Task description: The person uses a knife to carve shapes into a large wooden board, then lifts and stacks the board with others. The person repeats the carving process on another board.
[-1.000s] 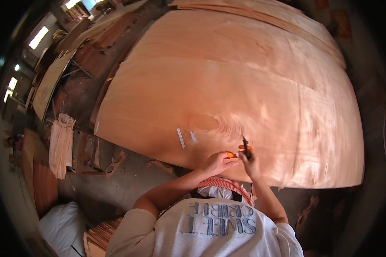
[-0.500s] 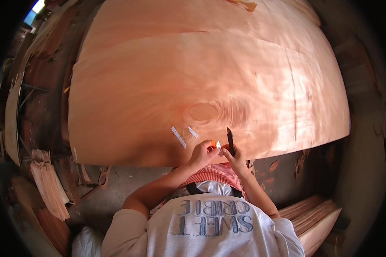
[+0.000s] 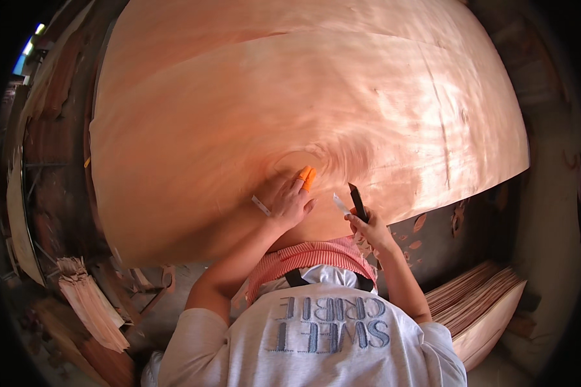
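Note:
A broad sheet of pale reddish wood veneer [image 3: 193, 129] lies before me, with an oval patch marked in its grain [image 3: 297, 157]. My left hand [image 3: 289, 205] rests on the sheet just below that oval, fingers stretched out, orange covers on two fingertips. Beside its wrist lies a white paper-like strip [image 3: 260, 206], partly hidden by the hand. My right hand [image 3: 372, 232] is closed round a black utility knife [image 3: 357, 202] whose tip points away from me. The same hand also pinches a white strip [image 3: 341, 204] above the sheet.
Stacked veneer [image 3: 478, 309] stands at the lower right. A bundle of veneer pieces [image 3: 90, 303] leans at the lower left, near dark framing. Scraps [image 3: 419, 223] lie on the floor beyond the sheet's near edge. A red striped apron [image 3: 284, 261] touches that edge.
My left hand has left the right one and moved up and left onto the sheet, opening out. My right hand has shifted right and down with the knife and a white strip.

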